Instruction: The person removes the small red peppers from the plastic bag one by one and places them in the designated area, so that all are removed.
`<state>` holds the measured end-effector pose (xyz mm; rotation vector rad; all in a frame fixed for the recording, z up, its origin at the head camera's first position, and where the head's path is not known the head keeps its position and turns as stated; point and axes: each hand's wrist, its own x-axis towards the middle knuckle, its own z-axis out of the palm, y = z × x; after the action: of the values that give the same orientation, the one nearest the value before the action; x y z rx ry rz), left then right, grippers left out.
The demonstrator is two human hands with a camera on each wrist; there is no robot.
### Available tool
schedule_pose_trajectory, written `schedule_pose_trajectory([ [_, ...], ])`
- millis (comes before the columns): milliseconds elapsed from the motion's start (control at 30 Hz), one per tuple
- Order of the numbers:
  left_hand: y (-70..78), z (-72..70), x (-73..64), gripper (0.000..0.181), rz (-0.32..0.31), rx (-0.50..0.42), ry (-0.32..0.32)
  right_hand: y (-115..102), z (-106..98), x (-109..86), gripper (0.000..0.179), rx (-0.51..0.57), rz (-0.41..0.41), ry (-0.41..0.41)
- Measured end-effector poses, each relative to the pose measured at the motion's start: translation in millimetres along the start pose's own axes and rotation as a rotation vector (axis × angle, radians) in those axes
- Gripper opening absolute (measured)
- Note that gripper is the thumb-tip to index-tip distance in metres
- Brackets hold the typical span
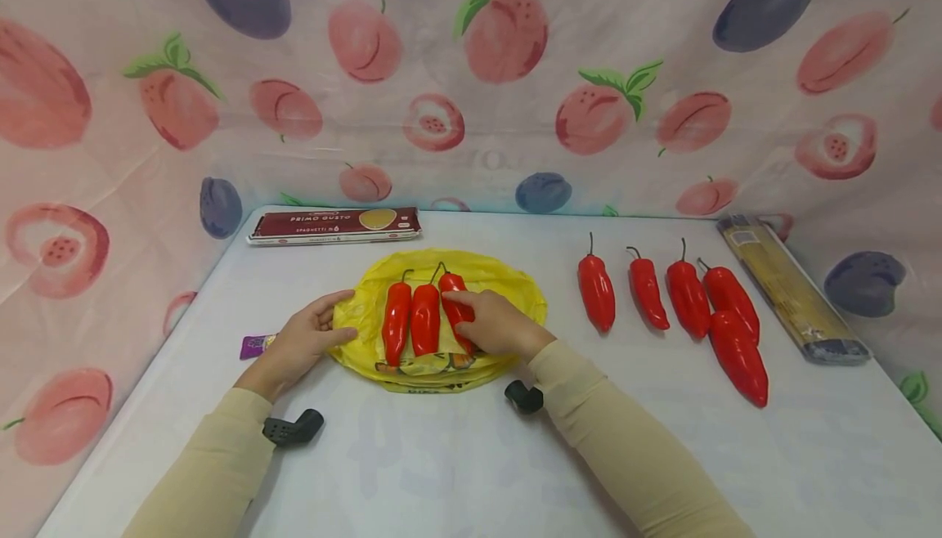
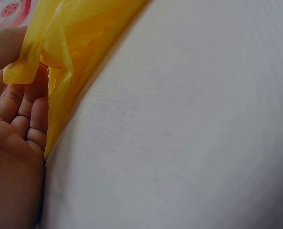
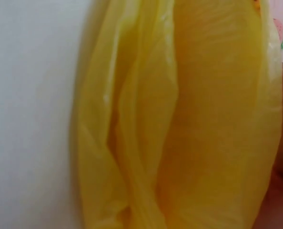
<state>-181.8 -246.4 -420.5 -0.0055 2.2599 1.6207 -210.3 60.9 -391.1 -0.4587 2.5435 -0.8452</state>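
Observation:
A yellow plastic bag lies spread with its rim rolled into a round shape on the white table. Three red peppers with thin dark stems lie side by side in it: a left pepper, a middle pepper and a right pepper. My right hand grips the right pepper, thumb and fingers about its body. At the bag's left edge, my left hand holds the yellow plastic with curled fingers. In the right wrist view, the bag's folds hide most of the right hand.
Several more red peppers lie on the table at the right. Beyond them is a clear pack of spaghetti. A dark red spaghetti pack lies at the back left. A small purple packet is partly behind the left hand.

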Motion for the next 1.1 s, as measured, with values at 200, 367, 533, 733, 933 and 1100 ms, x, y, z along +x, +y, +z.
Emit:
schedule_pose_trajectory([
  [200, -2.1, -0.5, 1.5, 0.074, 0.008, -0.01, -0.002, 0.1, -0.7, 0.3, 0.056, -0.002, 0.006, 0.016],
  [367, -2.6, -0.8, 2.7, 0.074, -0.007, 0.002, 0.003, 1.4, -1.6, 1.1, 0.058, 0.014, 0.005, 0.035],
  [533, -2.2, -1.7, 3.0, 0.074, -0.022, 0.012, 0.007, 2.5, -2.0, 2.1, 0.062, 0.029, 0.031, 0.037],
  [733, -3.0, -2.8, 3.7, 0.075, -0.027, 0.014, 0.01, 1.7, -3.7, 4.0, 0.067, 0.034, 0.06, 0.017],
  [933, -3.5, -2.5, 4.5, 0.075, -0.012, 0.004, 0.004, 1.7, -4.9, 5.1, 0.068, 0.021, 0.048, 0.002],
  [1100, -2.8, -2.1, 3.1, 0.075, -0.008, 0.007, 0.001, 1.8, -5.1, 5.0, 0.067, 0.032, 0.043, 0.009],
])
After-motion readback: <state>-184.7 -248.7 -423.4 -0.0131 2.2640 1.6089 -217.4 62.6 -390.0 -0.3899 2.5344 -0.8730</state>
